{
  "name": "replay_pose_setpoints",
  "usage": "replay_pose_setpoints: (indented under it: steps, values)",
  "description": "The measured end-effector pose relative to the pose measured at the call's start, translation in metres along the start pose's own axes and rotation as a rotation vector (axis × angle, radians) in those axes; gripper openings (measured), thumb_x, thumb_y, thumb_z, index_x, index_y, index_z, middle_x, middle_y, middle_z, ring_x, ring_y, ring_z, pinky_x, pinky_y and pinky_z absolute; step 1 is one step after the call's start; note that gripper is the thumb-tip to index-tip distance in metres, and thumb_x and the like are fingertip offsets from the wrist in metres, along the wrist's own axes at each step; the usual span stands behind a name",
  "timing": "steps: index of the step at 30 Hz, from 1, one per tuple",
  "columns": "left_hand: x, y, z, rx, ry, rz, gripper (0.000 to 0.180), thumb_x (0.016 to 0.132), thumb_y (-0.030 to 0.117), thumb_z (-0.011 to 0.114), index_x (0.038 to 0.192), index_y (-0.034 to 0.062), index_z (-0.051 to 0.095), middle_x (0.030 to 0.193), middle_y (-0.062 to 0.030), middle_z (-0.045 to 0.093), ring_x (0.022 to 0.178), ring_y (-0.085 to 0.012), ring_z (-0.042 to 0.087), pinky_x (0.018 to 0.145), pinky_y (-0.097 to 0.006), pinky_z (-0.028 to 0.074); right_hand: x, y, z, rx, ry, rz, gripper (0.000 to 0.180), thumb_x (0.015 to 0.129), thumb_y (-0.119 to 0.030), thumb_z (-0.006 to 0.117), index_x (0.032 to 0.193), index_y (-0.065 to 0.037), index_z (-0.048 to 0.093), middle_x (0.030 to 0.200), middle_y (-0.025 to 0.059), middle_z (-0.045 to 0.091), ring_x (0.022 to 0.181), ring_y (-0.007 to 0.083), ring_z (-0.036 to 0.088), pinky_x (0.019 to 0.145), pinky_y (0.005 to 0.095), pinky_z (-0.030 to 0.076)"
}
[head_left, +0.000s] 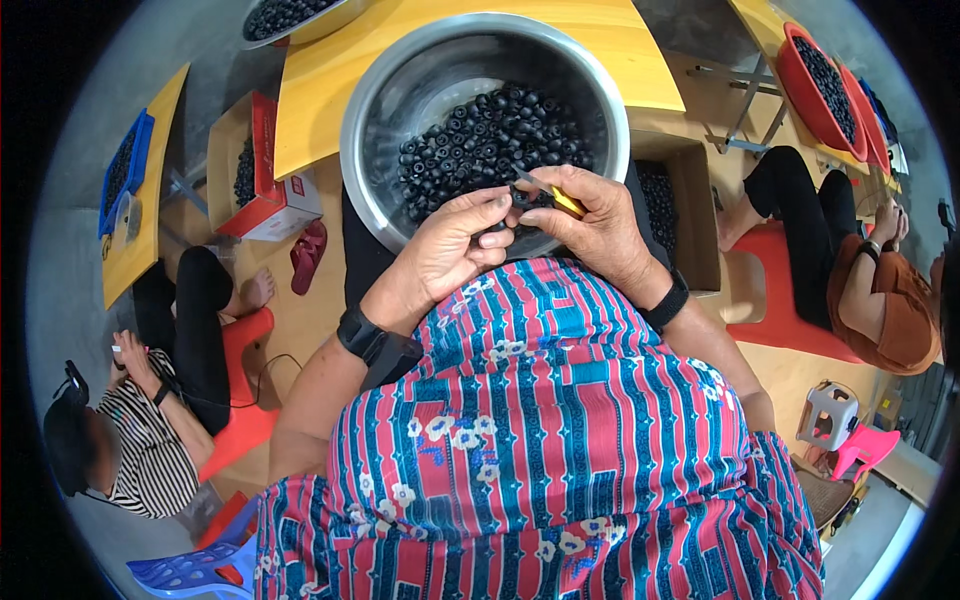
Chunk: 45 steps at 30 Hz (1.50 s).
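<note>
Rings fill our bowl; left hand pinches one, right hand clamps a yellow tool. A slip could drop it.

Yellow wooden table bearing a steel bowl of small black rings (heaped toward the near side), wooden floor carrying a cardboard box, a red sandal

Black rings, silver bowl
</note>
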<state>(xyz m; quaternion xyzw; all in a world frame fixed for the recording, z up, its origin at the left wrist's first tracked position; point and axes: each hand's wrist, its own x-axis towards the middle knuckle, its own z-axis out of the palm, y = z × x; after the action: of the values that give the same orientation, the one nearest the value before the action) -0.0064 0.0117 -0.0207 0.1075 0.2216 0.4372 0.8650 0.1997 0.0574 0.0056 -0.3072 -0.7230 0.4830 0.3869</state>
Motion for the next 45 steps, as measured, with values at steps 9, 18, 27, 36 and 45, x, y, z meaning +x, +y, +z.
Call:
replay_pose_setpoints:
  steps: [9, 18, 27, 36, 45]
  values:
    - [-0.003, -0.001, 0.006, 0.073, -0.006, -0.023, 0.024, 0.101, 0.018, 0.055, 0.118, 0.0018, 0.06, 0.091, -0.0043, 0.058, 0.068, -0.0068, 0.044, 0.05, -0.016, 0.034, 0.001, -0.003, -0.002, -0.071, -0.094, 0.039, 0.025, 0.083, -0.009, 0.074, 0.106, -0.001, 0.068, 0.093, 0.0112, 0.07, 0.086, 0.021, 0.068, 0.077, 0.0298, 0.052]
    - [-0.004, -0.001, 0.008, 0.112, 0.017, -0.025, 0.025, 0.099, 0.02, 0.058, 0.115, -0.0002, 0.059, 0.091, -0.004, 0.057, 0.069, -0.0063, 0.045, 0.051, -0.015, 0.035, 0.001, -0.002, -0.003, -0.07, -0.123, 0.029, 0.026, 0.084, -0.016, 0.076, 0.104, -0.002, 0.068, 0.093, 0.0096, 0.07, 0.087, 0.0187, 0.067, 0.078, 0.0287, 0.052]
    - [-0.002, -0.002, 0.003, 0.066, -0.002, -0.014, 0.031, 0.096, 0.012, 0.062, 0.124, 0.0012, 0.054, 0.093, -0.0004, 0.055, 0.068, -0.002, 0.041, 0.052, -0.014, 0.035, 0.001, -0.002, -0.002, -0.067, -0.071, 0.016, 0.031, 0.082, -0.018, 0.078, 0.106, -0.002, 0.067, 0.097, 0.0073, 0.07, 0.091, 0.015, 0.067, 0.08, 0.0276, 0.052]
    - [-0.002, -0.002, 0.003, 0.094, 0.026, -0.006, 0.025, 0.094, 0.009, 0.065, 0.117, 0.0033, 0.056, 0.093, -0.0015, 0.055, 0.068, -0.0027, 0.041, 0.052, -0.016, 0.034, 0.001, -0.008, 0.002, -0.136, -0.091, -0.064, 0.028, 0.082, -0.013, 0.077, 0.107, -0.004, 0.069, 0.094, 0.0094, 0.07, 0.084, 0.0215, 0.067, 0.074, 0.0296, 0.051]
    - [-0.003, -0.003, 0.012, 0.191, 0.063, 0.012, 0.025, 0.099, 0.018, 0.059, 0.118, 0.0022, 0.056, 0.093, -0.0025, 0.055, 0.071, -0.0041, 0.046, 0.049, -0.013, 0.036, 0.0, -0.006, 0.0, -0.088, -0.061, -0.03, 0.03, 0.083, -0.011, 0.075, 0.111, -0.004, 0.069, 0.094, 0.0113, 0.07, 0.087, 0.0219, 0.068, 0.077, 0.0301, 0.052]
